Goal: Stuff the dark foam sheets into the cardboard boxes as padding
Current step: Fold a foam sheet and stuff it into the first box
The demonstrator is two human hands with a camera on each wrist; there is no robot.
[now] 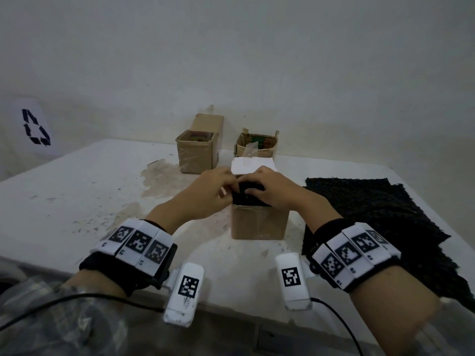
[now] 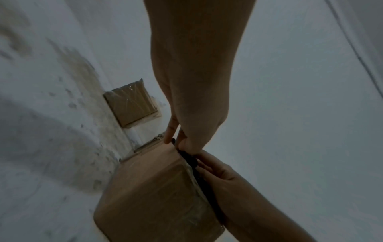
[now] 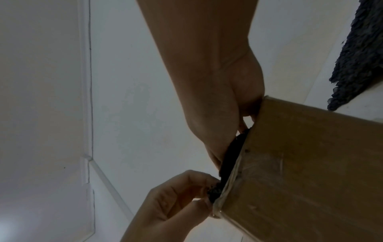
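Note:
A brown cardboard box [image 1: 258, 223] stands on the table in front of me, its white flap [image 1: 253, 164] folded back. A dark foam sheet [image 1: 248, 199] fills its mouth and sticks out a little above the rim. My left hand [image 1: 227, 191] is at the box's left top edge. In the right wrist view its thumb and fingers pinch the foam's corner [image 3: 215, 190]. My right hand [image 1: 253, 194] lies over the top, fingertips pressing on the foam [image 3: 230, 157], thumb against the box's right corner. The box's inside is hidden.
Spare dark foam sheets [image 1: 372, 217] lie spread on the table to the right. Two more open cardboard boxes [image 1: 198, 152] [image 1: 257, 145] stand at the back near the wall. The white table [image 1: 77, 191] is stained and scuffed.

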